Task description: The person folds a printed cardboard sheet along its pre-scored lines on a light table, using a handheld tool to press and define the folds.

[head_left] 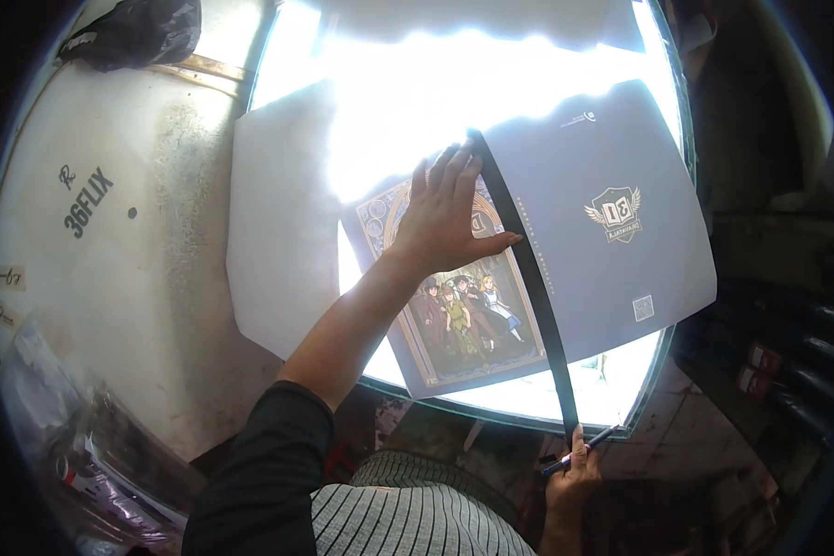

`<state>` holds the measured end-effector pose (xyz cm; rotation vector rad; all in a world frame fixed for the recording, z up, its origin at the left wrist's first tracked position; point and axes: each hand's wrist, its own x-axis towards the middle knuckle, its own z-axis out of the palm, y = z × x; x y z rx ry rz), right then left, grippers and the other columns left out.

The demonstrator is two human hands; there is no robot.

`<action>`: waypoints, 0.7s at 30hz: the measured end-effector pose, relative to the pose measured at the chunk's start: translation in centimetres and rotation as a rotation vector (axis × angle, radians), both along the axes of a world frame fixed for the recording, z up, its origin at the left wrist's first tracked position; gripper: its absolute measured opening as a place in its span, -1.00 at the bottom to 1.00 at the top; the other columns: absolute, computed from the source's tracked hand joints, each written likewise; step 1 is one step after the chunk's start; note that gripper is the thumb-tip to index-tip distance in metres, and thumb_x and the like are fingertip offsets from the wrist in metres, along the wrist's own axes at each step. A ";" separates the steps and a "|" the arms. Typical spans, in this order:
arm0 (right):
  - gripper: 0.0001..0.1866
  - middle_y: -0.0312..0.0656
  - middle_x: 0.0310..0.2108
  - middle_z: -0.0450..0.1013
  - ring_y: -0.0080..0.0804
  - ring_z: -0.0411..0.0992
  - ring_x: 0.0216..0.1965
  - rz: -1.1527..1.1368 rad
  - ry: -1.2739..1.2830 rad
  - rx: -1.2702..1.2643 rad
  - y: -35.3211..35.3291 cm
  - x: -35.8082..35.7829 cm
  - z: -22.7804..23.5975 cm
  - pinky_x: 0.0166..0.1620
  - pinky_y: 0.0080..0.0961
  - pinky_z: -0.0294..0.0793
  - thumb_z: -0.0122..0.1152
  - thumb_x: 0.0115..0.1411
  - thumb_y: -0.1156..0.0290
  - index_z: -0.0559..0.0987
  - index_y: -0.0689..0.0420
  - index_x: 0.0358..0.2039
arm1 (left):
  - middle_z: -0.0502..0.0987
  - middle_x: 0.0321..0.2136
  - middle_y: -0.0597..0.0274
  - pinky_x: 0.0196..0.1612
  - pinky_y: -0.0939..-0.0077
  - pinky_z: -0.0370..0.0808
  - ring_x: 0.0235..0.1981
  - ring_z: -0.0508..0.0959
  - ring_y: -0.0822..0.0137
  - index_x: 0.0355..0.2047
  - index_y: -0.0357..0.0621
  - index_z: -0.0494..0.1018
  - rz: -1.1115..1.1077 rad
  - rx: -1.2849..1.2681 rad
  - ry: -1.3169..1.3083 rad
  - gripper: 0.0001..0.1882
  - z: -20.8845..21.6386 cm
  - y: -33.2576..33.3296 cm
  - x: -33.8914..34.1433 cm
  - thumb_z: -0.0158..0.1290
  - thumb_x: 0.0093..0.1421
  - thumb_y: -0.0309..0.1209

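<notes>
My left hand [445, 213] lies spread over a printed book cover sheet [612, 287], with its fingers near the far end of a long black ruler [531, 269] and its thumb against the ruler's edge. The ruler runs slantwise across the cover, between an illustrated panel [463, 324] with cartoon figures and a grey-violet panel bearing a winged emblem. At the ruler's near end, past the table's front edge, my right hand [574, 482] grips a thin dark blue pen-like tool [579, 451], one finger touching the ruler. The tool's exact kind is unclear.
Beneath the cover is a brightly lit glass-topped light table [612, 371]. A plain pale sheet [283, 222] lies to the left. Further left stand a white marked surface [111, 204], a black bag [148, 32] and clear plastic wrapping [83, 454]. Dark rolls [760, 361] sit at right.
</notes>
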<state>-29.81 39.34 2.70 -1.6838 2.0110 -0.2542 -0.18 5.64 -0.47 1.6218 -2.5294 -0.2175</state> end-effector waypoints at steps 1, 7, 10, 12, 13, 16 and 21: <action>-0.43 0.09 -0.39 0.44 0.10 0.47 -0.43 -0.003 -0.004 -0.044 0.1 0.0 -0.3 -0.39 -0.12 0.50 0.13 0.09 0.69 0.58 0.09 0.16 | 0.00 0.38 -0.31 0.43 -0.30 -0.23 0.45 -0.07 -0.25 0.38 -0.28 -0.03 0.001 -0.001 0.001 0.20 -0.1 0.0 0.0 0.08 0.06 0.43; -0.45 0.02 -0.48 0.38 0.04 0.43 -0.50 -0.006 -0.017 -0.066 0.3 -0.1 -0.5 -0.41 -0.11 0.46 0.16 0.09 0.67 0.58 0.11 0.15 | 0.01 0.38 -0.29 0.43 -0.33 -0.24 0.46 -0.06 -0.22 0.36 -0.24 -0.01 0.016 0.017 -0.019 0.17 0.0 0.0 -0.1 0.05 0.07 0.45; -0.45 0.02 -0.47 0.39 0.05 0.44 -0.48 -0.013 -0.008 -0.055 0.3 -0.1 -0.4 -0.39 -0.10 0.48 0.17 0.09 0.66 0.59 0.11 0.14 | 0.01 0.38 -0.28 0.43 -0.31 -0.24 0.46 -0.07 -0.20 0.37 -0.24 -0.02 0.017 0.028 -0.035 0.17 -0.1 0.0 0.0 0.02 0.08 0.46; -0.45 0.02 -0.47 0.39 0.05 0.44 -0.48 -0.013 0.007 -0.046 0.2 0.0 -0.2 -0.37 -0.10 0.48 0.17 0.09 0.66 0.59 0.10 0.14 | 0.01 0.39 -0.27 0.44 -0.30 -0.24 0.46 -0.07 -0.20 0.38 -0.23 -0.03 0.010 0.030 -0.046 0.18 -0.2 0.0 0.0 -0.01 0.09 0.48; -0.45 0.03 -0.46 0.40 0.06 0.44 -0.47 -0.014 0.004 -0.047 0.1 0.0 -0.2 -0.37 -0.09 0.48 0.17 0.09 0.66 0.59 0.09 0.14 | 0.01 0.39 -0.27 0.44 -0.30 -0.24 0.46 -0.07 -0.20 0.38 -0.23 -0.03 0.011 0.030 -0.046 0.18 -0.2 0.0 0.0 -0.01 0.09 0.48; -0.45 0.04 -0.45 0.41 0.06 0.44 -0.45 -0.015 0.001 -0.037 0.0 0.2 0.0 -0.37 -0.09 0.48 0.17 0.09 0.66 0.59 0.08 0.14 | 0.00 0.39 -0.28 0.44 -0.29 -0.24 0.46 -0.07 -0.20 0.38 -0.23 -0.04 0.011 0.018 -0.057 0.19 -0.3 0.0 0.2 -0.04 0.09 0.50; -0.45 0.04 -0.44 0.40 0.07 0.44 -0.44 -0.026 0.003 -0.026 0.0 0.4 0.1 -0.37 -0.09 0.47 0.16 0.09 0.66 0.59 0.08 0.14 | 0.00 0.38 -0.28 0.45 -0.27 -0.24 0.46 -0.08 -0.20 0.38 -0.24 -0.05 0.005 0.017 -0.055 0.19 -0.1 0.1 0.3 -0.01 0.09 0.48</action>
